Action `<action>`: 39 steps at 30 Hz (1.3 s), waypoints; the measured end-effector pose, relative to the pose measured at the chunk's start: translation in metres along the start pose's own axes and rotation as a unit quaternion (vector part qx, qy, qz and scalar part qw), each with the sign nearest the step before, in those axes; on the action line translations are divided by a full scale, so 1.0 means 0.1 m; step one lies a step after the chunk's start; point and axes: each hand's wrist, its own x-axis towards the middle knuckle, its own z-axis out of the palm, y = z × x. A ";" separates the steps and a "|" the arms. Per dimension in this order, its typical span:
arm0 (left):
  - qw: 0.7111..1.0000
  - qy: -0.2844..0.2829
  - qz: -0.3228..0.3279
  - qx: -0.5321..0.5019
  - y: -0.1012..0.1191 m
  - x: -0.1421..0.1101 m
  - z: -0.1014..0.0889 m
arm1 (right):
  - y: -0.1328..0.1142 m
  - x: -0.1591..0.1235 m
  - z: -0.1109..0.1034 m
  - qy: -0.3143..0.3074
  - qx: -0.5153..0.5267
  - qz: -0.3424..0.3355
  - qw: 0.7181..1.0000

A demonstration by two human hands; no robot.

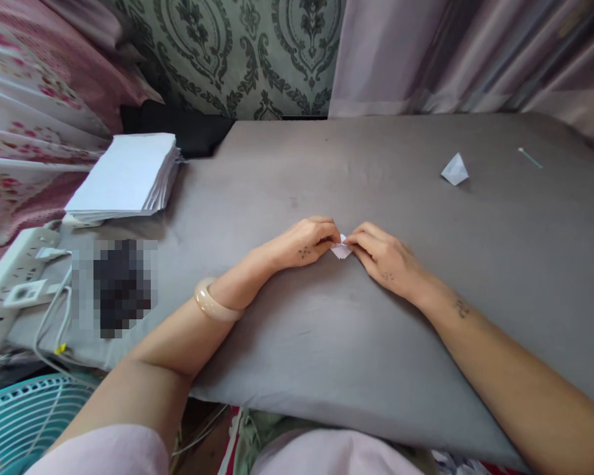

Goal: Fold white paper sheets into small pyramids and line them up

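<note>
Pinching a small folded paper (342, 252) from both sides

In the head view, the left hand (310, 241) and the right hand (388, 257) meet near the middle of a bench (297, 356) covered in grey cloth. The fingers of each hand are closed on the small folded paper, the left ones gripping its left side and the right ones its right side; it is white, and much of it is hidden behind the fingertips. Whether it touches the cloth, I cannot tell. A pale bangle (216, 305) circles the left forearm.

Farther back and to the right, well apart from the hands, a white pointed paper shape (455, 170) sits on the cloth, and beyond it lies a thin greenish stick (531, 158) with a pale tip. At the far left is a thick stack of white sheets (123, 173), next to a black cloth (192, 132). Nearer, a white power strip (17, 274) with plugs and cables runs along the left edge, beside a blurred-out dark patch (122, 287). Below that is part of a turquoise fan (34, 425)
</note>
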 end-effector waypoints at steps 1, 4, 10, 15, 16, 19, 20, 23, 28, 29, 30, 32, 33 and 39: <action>1.000 -0.002 0.016 0.014 0.00 0.00 0.00 | -0.02 -0.01 -0.01 0.001 -0.023 -0.009 1.000; 0.995 -0.025 0.065 0.077 0.02 -0.02 -0.04 | -0.07 -0.03 -0.02 -0.010 -0.090 -0.040 0.995; 0.959 -0.084 0.016 0.271 0.34 -0.20 -0.04 | -0.16 -0.10 -0.08 -0.047 -0.186 -0.062 0.980; 0.922 -0.090 -0.147 0.348 0.73 -0.37 0.24 | -0.22 -0.14 -0.10 -0.052 -0.183 -0.046 0.981; 0.921 -0.084 -0.159 0.346 0.75 -0.37 0.27 | -0.22 -0.14 -0.10 -0.053 -0.184 -0.047 0.980; 0.946 -0.057 -0.163 0.273 0.66 -0.33 0.24 | -0.21 -0.15 -0.10 -0.056 -0.186 -0.057 0.979; 0.961 -0.039 -0.157 0.226 0.58 -0.30 0.21 | -0.20 -0.15 -0.10 -0.056 -0.181 -0.057 0.980; 0.980 0.070 -0.174 0.068 0.31 -0.20 0.10 | -0.14 -0.14 -0.08 -0.044 -0.144 -0.042 0.988; 0.979 0.087 -0.185 -0.025 0.10 -0.13 0.06 | -0.04 -0.10 -0.04 -0.022 -0.047 0.001 0.999; 0.979 0.083 -0.182 -0.035 0.10 -0.13 0.07 | -0.03 -0.09 -0.04 -0.021 -0.032 0.008 0.999; 0.979 0.082 -0.180 -0.042 0.11 -0.13 0.08 | -0.02 -0.09 -0.04 -0.019 -0.016 0.013 1.000; 0.980 0.082 -0.178 -0.045 0.13 -0.13 0.09 | -0.01 -0.07 -0.03 -0.009 0.024 0.020 0.999; 0.980 0.083 -0.178 -0.040 0.14 -0.13 0.09 | 0.00 -0.06 -0.03 -0.003 0.049 0.026 0.998; 0.986 0.072 -0.149 0.017 0.14 -0.12 0.07 | 0.03 -0.02 -0.02 0.023 0.155 0.084 0.984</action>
